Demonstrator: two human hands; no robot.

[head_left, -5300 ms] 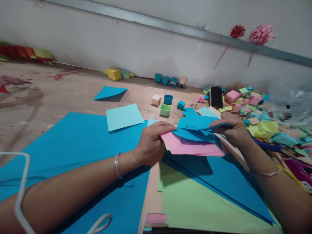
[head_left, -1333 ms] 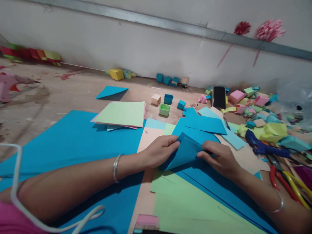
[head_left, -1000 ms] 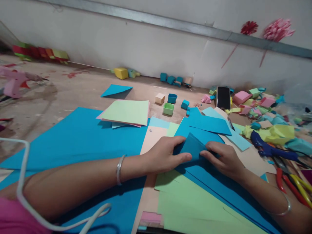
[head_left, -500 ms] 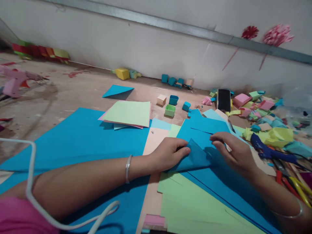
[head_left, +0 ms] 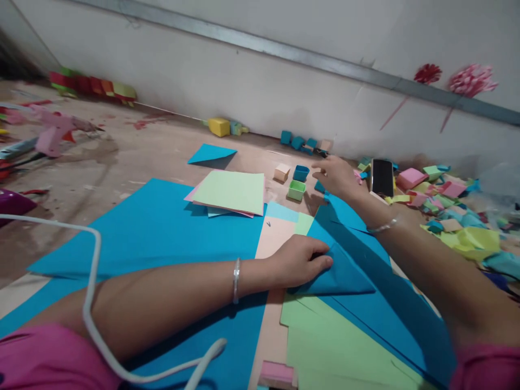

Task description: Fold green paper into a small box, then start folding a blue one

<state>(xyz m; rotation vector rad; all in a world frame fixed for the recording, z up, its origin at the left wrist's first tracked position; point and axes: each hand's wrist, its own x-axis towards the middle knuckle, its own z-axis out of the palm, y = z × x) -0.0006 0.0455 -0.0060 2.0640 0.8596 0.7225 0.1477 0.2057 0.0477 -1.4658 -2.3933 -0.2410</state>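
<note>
My left hand [head_left: 298, 261] pinches a folded blue paper triangle [head_left: 349, 275] between thumb and fingers. The triangle lies over larger blue sheets [head_left: 382, 309] and pale green sheets [head_left: 325, 341]. My right hand [head_left: 338, 176] is stretched out toward the back of the table, thumb and fingers apart, and nothing shows in it. Just left of its fingertips stand a small blue paper box [head_left: 301, 173], a green one [head_left: 296, 190] and a peach cube [head_left: 281, 173]. Part of another small blue piece [head_left: 319, 187] shows beneath the hand.
A stack of pale paper sheets [head_left: 231, 190] and a folded blue piece [head_left: 212, 154] lie left of the boxes. A phone [head_left: 382, 176] sits near paper scraps [head_left: 447, 197] at right. A pink glue gun [head_left: 52, 130] rests far left. A white cable [head_left: 92, 281] crosses my left arm.
My right hand has left the folded paper and reached forward to the small boxes. My left hand still holds the triangle. The view has shifted slightly to the left.
</note>
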